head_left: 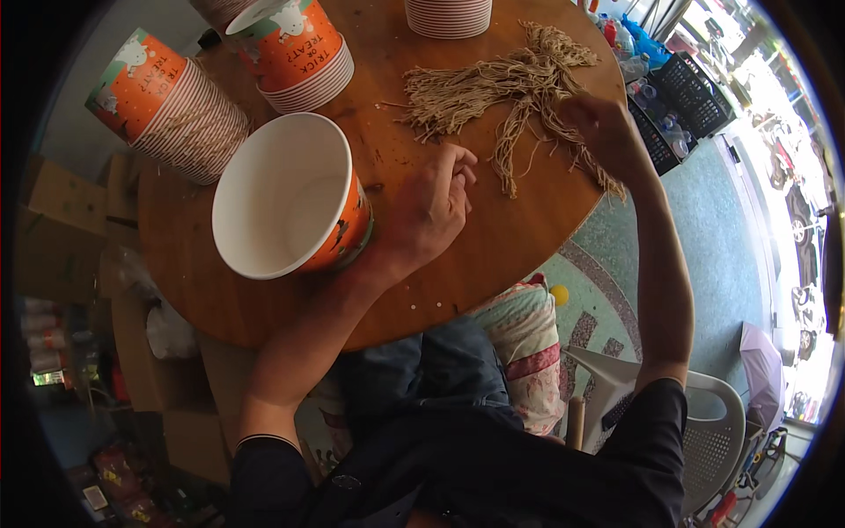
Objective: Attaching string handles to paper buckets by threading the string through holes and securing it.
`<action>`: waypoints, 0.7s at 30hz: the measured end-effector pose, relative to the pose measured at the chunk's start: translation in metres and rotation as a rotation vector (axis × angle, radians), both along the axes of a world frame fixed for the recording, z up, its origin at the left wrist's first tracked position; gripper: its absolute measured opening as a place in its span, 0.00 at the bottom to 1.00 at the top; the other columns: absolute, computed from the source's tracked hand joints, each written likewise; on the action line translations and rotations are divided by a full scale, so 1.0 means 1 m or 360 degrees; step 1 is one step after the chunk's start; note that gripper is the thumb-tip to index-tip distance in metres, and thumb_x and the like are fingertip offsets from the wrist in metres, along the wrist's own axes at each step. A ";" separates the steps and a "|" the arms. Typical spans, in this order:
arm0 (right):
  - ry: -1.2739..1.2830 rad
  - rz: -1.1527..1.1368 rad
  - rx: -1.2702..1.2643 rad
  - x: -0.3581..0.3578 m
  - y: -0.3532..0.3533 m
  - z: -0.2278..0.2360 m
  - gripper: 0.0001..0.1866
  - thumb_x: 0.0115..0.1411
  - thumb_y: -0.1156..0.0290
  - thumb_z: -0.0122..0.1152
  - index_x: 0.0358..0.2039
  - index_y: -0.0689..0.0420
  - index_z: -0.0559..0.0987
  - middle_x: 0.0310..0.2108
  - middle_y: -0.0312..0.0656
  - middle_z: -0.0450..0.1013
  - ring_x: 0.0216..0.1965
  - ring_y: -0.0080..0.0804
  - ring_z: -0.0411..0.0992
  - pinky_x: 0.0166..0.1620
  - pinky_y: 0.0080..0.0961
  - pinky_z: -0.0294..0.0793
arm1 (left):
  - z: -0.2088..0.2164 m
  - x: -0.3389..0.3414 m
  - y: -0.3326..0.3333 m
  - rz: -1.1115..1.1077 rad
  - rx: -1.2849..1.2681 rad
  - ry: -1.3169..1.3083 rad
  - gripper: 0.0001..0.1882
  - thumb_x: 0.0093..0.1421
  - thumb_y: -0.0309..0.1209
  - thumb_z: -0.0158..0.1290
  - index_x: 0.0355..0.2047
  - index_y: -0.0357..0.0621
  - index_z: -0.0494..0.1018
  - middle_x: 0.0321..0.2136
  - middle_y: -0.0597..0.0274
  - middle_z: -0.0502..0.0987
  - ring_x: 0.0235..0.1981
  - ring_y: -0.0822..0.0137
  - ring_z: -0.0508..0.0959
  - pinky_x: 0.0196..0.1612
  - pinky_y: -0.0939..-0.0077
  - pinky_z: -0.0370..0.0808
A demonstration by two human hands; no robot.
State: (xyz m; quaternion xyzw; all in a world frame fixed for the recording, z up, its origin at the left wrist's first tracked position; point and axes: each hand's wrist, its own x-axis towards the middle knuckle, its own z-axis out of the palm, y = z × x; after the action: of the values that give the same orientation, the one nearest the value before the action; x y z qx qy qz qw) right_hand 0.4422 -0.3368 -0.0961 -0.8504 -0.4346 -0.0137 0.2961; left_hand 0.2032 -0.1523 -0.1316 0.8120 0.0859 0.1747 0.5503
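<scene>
My right grip (603,132) is at the cords (471,90), a loose tan bundle spread over the right part of the table (387,330). My fingers bend inward there, over the near side of the knotted middle, touching it; I cannot tell whether they pinch a strand or only rest on it, since the back of my hand hides the tips. Some cord ends fan out to the left, others hang toward me, and a few trail under my wrist to the table's right edge.

My left grip (431,207) is above the table, just right of the bucket (282,198), well apart from my right one. Its fingers are curled in, and whether they press together or leave a gap I cannot tell. My left forearm passes close by the bucket's near side.

The bucket is orange outside and white inside, its wide mouth open to my view. Beyond it, a tilted stack (172,110) of orange buckets with striped rims is at the left, a second stack (295,57) is beside that, and a third stack (447,18) is cut off by the top edge. Past the table's right side, a black crate (682,88) holds bottles.
</scene>
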 end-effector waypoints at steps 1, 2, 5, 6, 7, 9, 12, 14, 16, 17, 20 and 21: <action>-0.0239 -0.0063 0.0142 0.029 0.002 -0.009 0.15 0.71 0.64 0.59 0.51 0.58 0.84 0.44 0.49 0.83 0.45 0.43 0.83 0.49 0.38 0.80 | 0.002 0.002 -0.005 0.0075 0.0297 0.0055 0.10 0.71 0.29 0.53 0.49 0.37 0.73 0.37 0.52 0.82 0.33 0.58 0.85 0.36 0.64 0.81; -0.0470 -0.0115 0.0284 0.055 0.007 -0.020 0.15 0.69 0.62 0.60 0.50 0.55 0.85 0.44 0.53 0.82 0.45 0.53 0.82 0.49 0.43 0.80 | 0.002 0.003 -0.009 0.0159 0.0595 0.0118 0.12 0.71 0.33 0.55 0.48 0.39 0.72 0.38 0.51 0.81 0.32 0.55 0.85 0.34 0.62 0.80; -0.0506 -0.0175 0.0228 0.101 0.024 -0.029 0.17 0.69 0.62 0.58 0.54 0.53 0.83 0.47 0.55 0.81 0.50 0.56 0.79 0.52 0.46 0.78 | 0.001 0.018 -0.024 0.0191 0.0931 0.0168 0.17 0.68 0.40 0.60 0.48 0.42 0.73 0.42 0.49 0.79 0.33 0.49 0.83 0.34 0.58 0.79; -0.0508 -0.0171 0.0229 0.107 0.029 -0.030 0.17 0.69 0.62 0.58 0.54 0.53 0.83 0.47 0.55 0.81 0.50 0.56 0.79 0.52 0.46 0.78 | 0.004 0.021 -0.027 0.0200 0.0949 0.0021 0.19 0.65 0.41 0.63 0.49 0.44 0.72 0.42 0.52 0.77 0.35 0.48 0.83 0.35 0.56 0.80; -0.0438 -0.0173 0.0182 0.113 0.032 -0.030 0.18 0.69 0.63 0.57 0.55 0.53 0.82 0.48 0.56 0.81 0.51 0.56 0.79 0.54 0.48 0.77 | 0.005 0.026 -0.030 0.0200 0.0948 0.0016 0.19 0.65 0.41 0.63 0.49 0.44 0.72 0.42 0.52 0.77 0.35 0.48 0.83 0.35 0.56 0.80; -0.0353 -0.0155 0.0146 0.109 0.044 -0.030 0.19 0.69 0.63 0.56 0.57 0.53 0.81 0.48 0.56 0.81 0.53 0.56 0.78 0.55 0.49 0.76 | 0.005 0.033 -0.031 0.0073 0.1015 -0.0159 0.20 0.62 0.39 0.66 0.47 0.43 0.73 0.41 0.54 0.75 0.37 0.48 0.83 0.37 0.56 0.81; -0.0315 -0.0251 0.0005 0.111 0.052 -0.033 0.20 0.71 0.63 0.55 0.60 0.56 0.78 0.54 0.56 0.79 0.58 0.55 0.76 0.60 0.44 0.73 | 0.004 0.047 -0.043 -0.0011 0.1167 -0.0074 0.17 0.60 0.36 0.67 0.43 0.41 0.76 0.40 0.53 0.75 0.38 0.48 0.83 0.38 0.57 0.82; -0.0553 -0.0198 -0.0041 0.117 0.060 -0.034 0.21 0.71 0.64 0.55 0.61 0.58 0.76 0.55 0.57 0.77 0.60 0.57 0.73 0.61 0.45 0.72 | 0.003 0.056 -0.046 -0.0011 0.1208 -0.0028 0.16 0.60 0.36 0.68 0.41 0.40 0.77 0.40 0.52 0.76 0.38 0.49 0.83 0.38 0.57 0.82; -0.0635 -0.0179 0.0059 0.119 0.064 -0.038 0.23 0.70 0.62 0.56 0.61 0.59 0.74 0.58 0.56 0.74 0.62 0.57 0.71 0.62 0.45 0.71 | -0.001 0.064 -0.046 -0.0007 0.1255 0.0015 0.15 0.60 0.35 0.68 0.39 0.39 0.77 0.40 0.51 0.76 0.38 0.49 0.83 0.38 0.57 0.82; -0.0609 -0.0053 0.0031 0.119 0.069 -0.042 0.23 0.71 0.61 0.57 0.61 0.59 0.74 0.60 0.56 0.73 0.62 0.56 0.70 0.62 0.45 0.70 | -0.005 0.066 -0.043 -0.0001 0.1172 0.0125 0.14 0.60 0.34 0.67 0.36 0.37 0.77 0.39 0.51 0.76 0.39 0.49 0.83 0.38 0.57 0.82; -0.0501 -0.0009 -0.0026 0.138 0.067 -0.061 0.16 0.72 0.59 0.52 0.54 0.51 0.79 0.58 0.46 0.72 0.61 0.48 0.68 0.63 0.44 0.69 | -0.012 0.071 -0.049 -0.0010 0.1162 0.0037 0.13 0.61 0.32 0.65 0.33 0.35 0.75 0.39 0.50 0.77 0.38 0.49 0.83 0.38 0.58 0.81; -0.0659 0.0047 -0.0009 0.138 0.067 -0.067 0.17 0.73 0.60 0.51 0.56 0.50 0.78 0.59 0.44 0.71 0.62 0.47 0.68 0.64 0.43 0.68 | -0.015 0.070 -0.050 0.0000 0.1237 -0.0132 0.12 0.62 0.30 0.64 0.32 0.35 0.73 0.39 0.50 0.77 0.37 0.49 0.84 0.38 0.58 0.81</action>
State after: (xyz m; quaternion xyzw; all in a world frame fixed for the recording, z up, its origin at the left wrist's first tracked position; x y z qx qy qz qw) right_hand 0.5798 -0.2695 -0.1635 -0.8239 -0.4986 -0.1827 0.1982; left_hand 0.2732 -0.2026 -0.1461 0.9521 -0.0091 0.2269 0.2046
